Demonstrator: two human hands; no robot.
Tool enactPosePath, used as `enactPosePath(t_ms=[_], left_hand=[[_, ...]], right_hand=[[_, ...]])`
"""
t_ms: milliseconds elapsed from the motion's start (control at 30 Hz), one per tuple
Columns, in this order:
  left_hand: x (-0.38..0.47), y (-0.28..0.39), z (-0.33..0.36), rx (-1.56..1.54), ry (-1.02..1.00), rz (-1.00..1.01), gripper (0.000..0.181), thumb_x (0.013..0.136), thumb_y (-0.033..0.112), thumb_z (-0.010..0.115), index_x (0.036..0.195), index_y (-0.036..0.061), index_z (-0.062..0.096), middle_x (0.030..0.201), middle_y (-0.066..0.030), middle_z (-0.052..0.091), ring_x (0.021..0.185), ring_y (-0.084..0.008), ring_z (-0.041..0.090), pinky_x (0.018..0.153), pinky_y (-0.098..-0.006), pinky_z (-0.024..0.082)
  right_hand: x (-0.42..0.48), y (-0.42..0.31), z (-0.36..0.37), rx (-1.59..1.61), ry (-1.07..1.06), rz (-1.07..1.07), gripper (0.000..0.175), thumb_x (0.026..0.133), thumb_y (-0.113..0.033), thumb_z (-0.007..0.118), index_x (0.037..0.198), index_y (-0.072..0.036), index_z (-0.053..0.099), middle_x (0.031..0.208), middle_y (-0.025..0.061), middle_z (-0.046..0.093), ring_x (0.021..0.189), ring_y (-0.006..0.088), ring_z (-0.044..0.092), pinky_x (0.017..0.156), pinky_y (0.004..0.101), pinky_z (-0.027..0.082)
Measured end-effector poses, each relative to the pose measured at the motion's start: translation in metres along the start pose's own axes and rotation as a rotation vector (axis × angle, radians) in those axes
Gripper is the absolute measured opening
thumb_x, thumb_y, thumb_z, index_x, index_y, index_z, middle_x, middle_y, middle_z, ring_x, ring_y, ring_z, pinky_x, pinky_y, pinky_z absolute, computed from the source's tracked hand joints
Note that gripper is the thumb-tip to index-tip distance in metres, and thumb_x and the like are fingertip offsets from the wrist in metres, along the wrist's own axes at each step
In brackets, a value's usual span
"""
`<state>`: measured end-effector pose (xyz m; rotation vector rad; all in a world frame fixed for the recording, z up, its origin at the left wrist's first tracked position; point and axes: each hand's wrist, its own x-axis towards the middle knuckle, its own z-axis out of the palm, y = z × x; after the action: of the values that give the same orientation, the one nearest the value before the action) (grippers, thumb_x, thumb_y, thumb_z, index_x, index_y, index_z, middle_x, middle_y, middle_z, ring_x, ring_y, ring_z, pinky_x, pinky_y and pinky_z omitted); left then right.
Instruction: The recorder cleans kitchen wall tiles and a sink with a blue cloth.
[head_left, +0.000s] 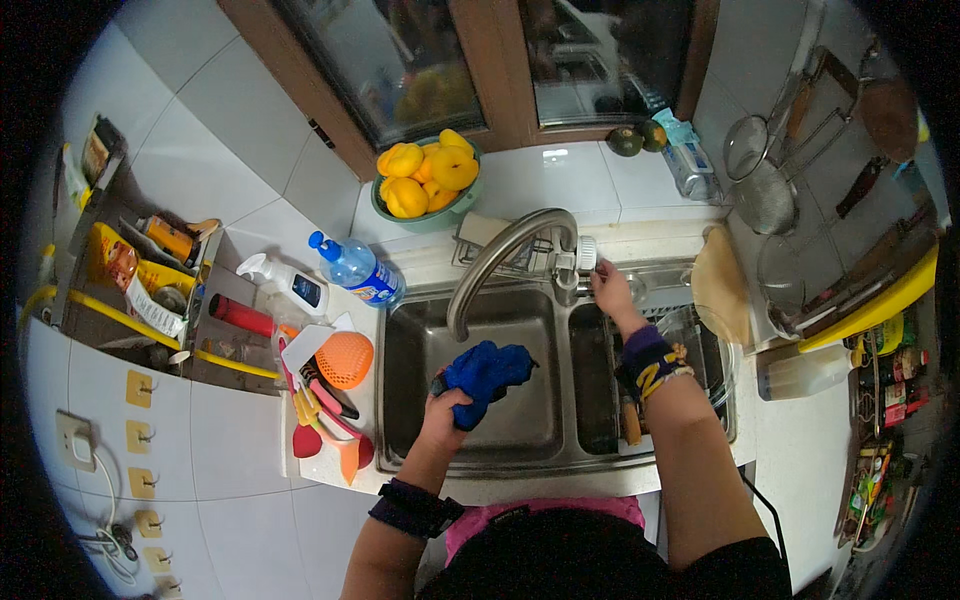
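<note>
A bunched blue cloth (487, 379) is held in my left hand (448, 416) above the left basin of the stainless steel sink (525, 435). My right hand (611, 289) reaches past the right basin to the base of the curved metal faucet (517, 232). Its fingers are at the faucet's side, just below a white ribbed knob (586, 253); whether they grip the handle there is too small to tell. The spout's end hangs just above the cloth, and no water is visibly flowing from it.
Left of the sink stand a blue pump bottle (367, 274), a white spray bottle (296, 285) and an orange mesh holder (345, 360) among utensils. A green colander of yellow fruit (427, 217) sits on the ledge. Clear glass lids and a rack (660, 307) occupy the right basin.
</note>
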<state>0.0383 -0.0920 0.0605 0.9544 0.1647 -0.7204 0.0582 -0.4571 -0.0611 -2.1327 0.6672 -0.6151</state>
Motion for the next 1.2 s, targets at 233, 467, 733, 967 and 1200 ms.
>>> enactPosePath(t_ms=[233, 467, 733, 967, 1200], left_hand=[[0.025, 0.011, 0.005, 0.077, 0.128, -0.105, 0.072, 0.058, -0.002, 0.056, 0.129, 0.005, 0.044, 0.119, -0.0159, 0.056, 0.109, -0.0362, 0.056, 0.096, -0.0444, 0.044], [0.037, 0.011, 0.016, 0.096, 0.08, -0.14, 0.071, 0.057, 0.005, 0.057, 0.127, -0.0052, 0.048, 0.118, -0.0172, 0.06, 0.105, -0.0314, 0.058, 0.091, -0.0368, 0.047], [0.05, 0.005, 0.01, 0.039, 0.018, -0.158, 0.075, 0.056, 0.006, 0.056, 0.13, -0.0041, 0.045, 0.124, -0.0174, 0.056, 0.113, -0.032, 0.055, 0.098, -0.0382, 0.044], [0.055, 0.001, 0.0, 0.019, -0.021, -0.182, 0.077, 0.057, 0.005, 0.055, 0.132, -0.003, 0.043, 0.127, -0.0168, 0.055, 0.115, -0.0318, 0.054, 0.1, -0.038, 0.042], [0.056, 0.0, -0.001, 0.041, 0.035, -0.216, 0.074, 0.058, 0.005, 0.056, 0.131, -0.0008, 0.044, 0.123, -0.0147, 0.057, 0.107, -0.0291, 0.058, 0.093, -0.0325, 0.046]], right_hand=[[0.027, 0.0, -0.003, -0.069, -0.242, -0.083, 0.021, 0.086, -0.015, 0.058, 0.1, 0.0, 0.056, 0.087, 0.0243, 0.063, 0.084, 0.0435, 0.059, 0.074, 0.0506, 0.047], [0.024, 0.018, -0.002, 0.071, -0.185, -0.031, 0.017, 0.087, -0.014, 0.06, 0.097, 0.0, 0.056, 0.085, 0.0232, 0.064, 0.083, 0.0417, 0.061, 0.071, 0.0459, 0.048], [0.017, 0.013, -0.002, 0.087, -0.148, -0.015, 0.012, 0.087, -0.009, 0.059, 0.098, -0.004, 0.058, 0.085, 0.0176, 0.066, 0.082, 0.0362, 0.064, 0.072, 0.041, 0.05], [0.016, 0.015, -0.002, 0.178, -0.161, -0.036, 0.015, 0.088, -0.01, 0.059, 0.101, -0.002, 0.057, 0.087, 0.0183, 0.066, 0.082, 0.0341, 0.065, 0.072, 0.0405, 0.051], [0.017, 0.008, -0.002, 0.068, -0.174, -0.003, 0.02, 0.089, -0.019, 0.059, 0.101, -0.003, 0.056, 0.088, 0.0201, 0.066, 0.083, 0.0368, 0.064, 0.074, 0.0445, 0.05]])
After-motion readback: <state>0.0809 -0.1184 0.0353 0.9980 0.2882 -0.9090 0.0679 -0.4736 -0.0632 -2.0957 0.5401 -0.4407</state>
